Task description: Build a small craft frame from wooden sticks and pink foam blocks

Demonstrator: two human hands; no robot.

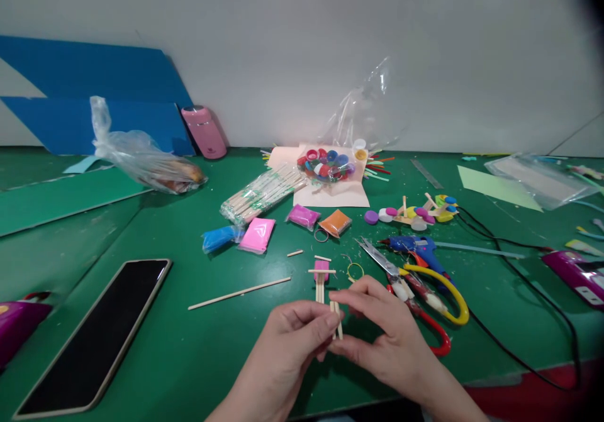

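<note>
My left hand and my right hand meet low in the middle of the view, both pinching a small bundle of short wooden sticks held upright between the fingertips. Just beyond them a little stick frame with a pink piece lies on the green mat. A long thin wooden stick lies to the left of it.
Scissors with yellow and red handles and a blue glue gun lie right of my hands, with a black cord. A phone lies at left. Clay packets, a stick bundle and bottle caps sit further back.
</note>
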